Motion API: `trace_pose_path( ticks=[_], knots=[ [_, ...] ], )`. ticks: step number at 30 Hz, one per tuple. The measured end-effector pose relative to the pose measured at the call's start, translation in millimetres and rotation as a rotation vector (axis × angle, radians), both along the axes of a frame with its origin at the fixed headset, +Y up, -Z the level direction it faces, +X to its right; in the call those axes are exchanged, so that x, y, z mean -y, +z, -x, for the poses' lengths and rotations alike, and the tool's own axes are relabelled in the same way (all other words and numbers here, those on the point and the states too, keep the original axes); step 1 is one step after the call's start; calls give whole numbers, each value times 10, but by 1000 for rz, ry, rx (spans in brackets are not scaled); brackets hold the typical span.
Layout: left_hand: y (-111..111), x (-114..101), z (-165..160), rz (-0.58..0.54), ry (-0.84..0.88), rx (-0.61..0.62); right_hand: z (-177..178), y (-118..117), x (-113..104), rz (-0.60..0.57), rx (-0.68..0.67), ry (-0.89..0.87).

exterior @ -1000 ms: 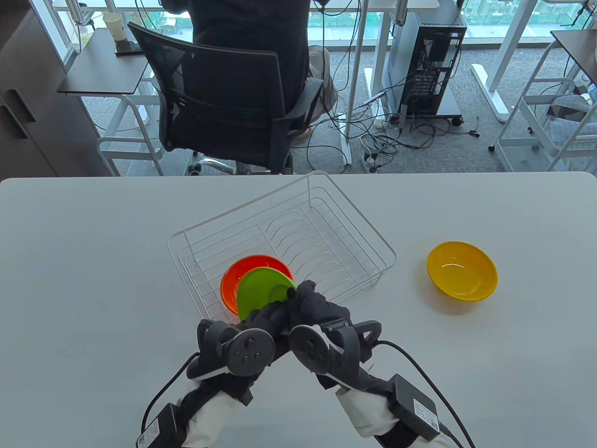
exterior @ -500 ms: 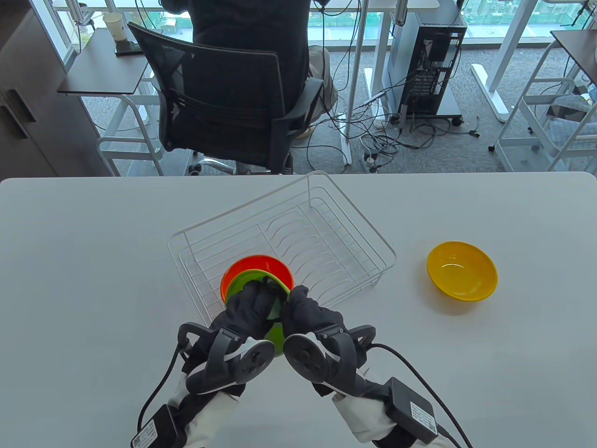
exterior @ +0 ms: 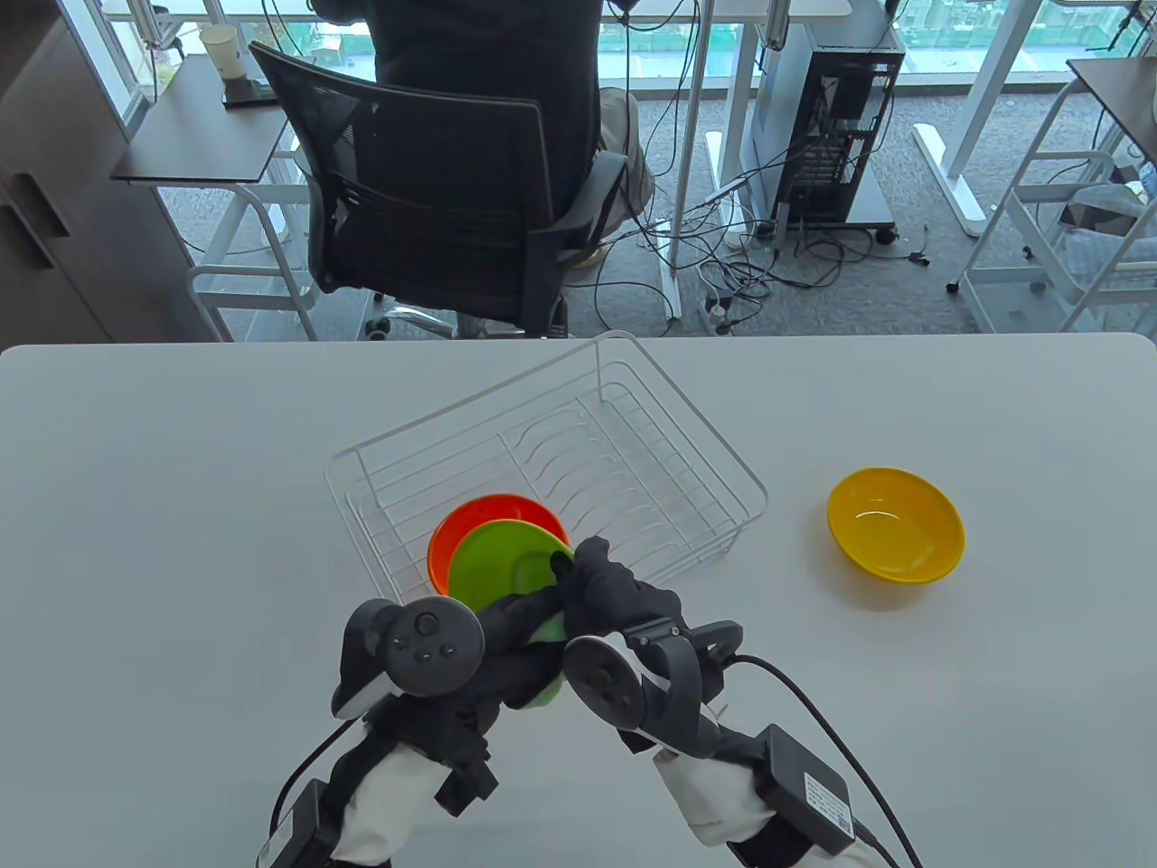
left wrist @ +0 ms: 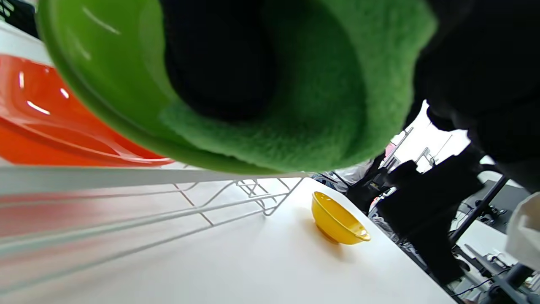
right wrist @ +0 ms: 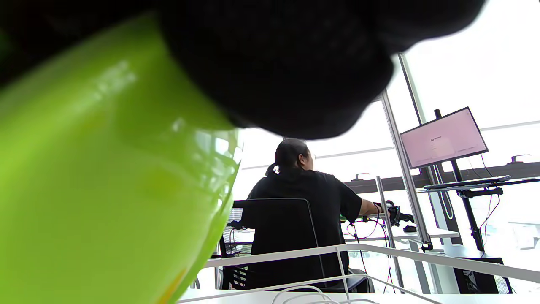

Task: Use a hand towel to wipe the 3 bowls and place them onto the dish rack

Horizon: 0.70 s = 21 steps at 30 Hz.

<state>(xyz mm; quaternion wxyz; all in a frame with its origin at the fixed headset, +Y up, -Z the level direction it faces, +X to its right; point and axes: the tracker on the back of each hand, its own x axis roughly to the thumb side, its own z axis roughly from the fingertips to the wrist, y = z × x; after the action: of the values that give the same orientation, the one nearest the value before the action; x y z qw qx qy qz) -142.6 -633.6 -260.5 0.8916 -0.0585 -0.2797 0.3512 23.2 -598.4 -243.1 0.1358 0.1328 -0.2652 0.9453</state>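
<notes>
While my right hand [exterior: 624, 597] pinches the slippery green bowl [exterior: 502, 565] by its rim, my left hand [exterior: 506, 633] rubs it with the soft towel [left wrist: 295, 126].

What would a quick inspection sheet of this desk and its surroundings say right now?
Surface: white table, no spills seen.
Job's things: orange bowl in the wire dish rack; green bowl held tilted above it, green towel pressed inside; yellow bowl on the table, right of the rack.
Clutter: nothing seen.
Grips: left hand holds the towel in the green bowl; right hand grips its rim.
Cables: glove leads trail off the near edge; a tangle on the floor.
Surroundings: seated person, office chair, computer tower.
</notes>
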Motion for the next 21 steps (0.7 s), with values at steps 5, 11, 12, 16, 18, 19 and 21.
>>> trace_pose_path(
  ticks=[5,11,12,16,18,19,21],
  knots=[
    [-122,54,270,171,282,46,-110,-104,-8,69,18,-79],
    [-183,64,651,194,615,-20,-204,-260,-56,94,92,-113],
    [-187,68,728,182,675,-47,-199,-315,-56,109,108,-113],
    [-191,102,962,137,798,-168,-93,-540,-60,156,167,-67],
    [-190,120,1061,124,835,-218,-5,-655,-60,181,200,-22],
    [-187,130,1110,119,849,-238,47,-711,-52,190,215,-2],
    [-183,153,1194,113,873,-280,141,-804,-26,205,240,41]
  ],
)
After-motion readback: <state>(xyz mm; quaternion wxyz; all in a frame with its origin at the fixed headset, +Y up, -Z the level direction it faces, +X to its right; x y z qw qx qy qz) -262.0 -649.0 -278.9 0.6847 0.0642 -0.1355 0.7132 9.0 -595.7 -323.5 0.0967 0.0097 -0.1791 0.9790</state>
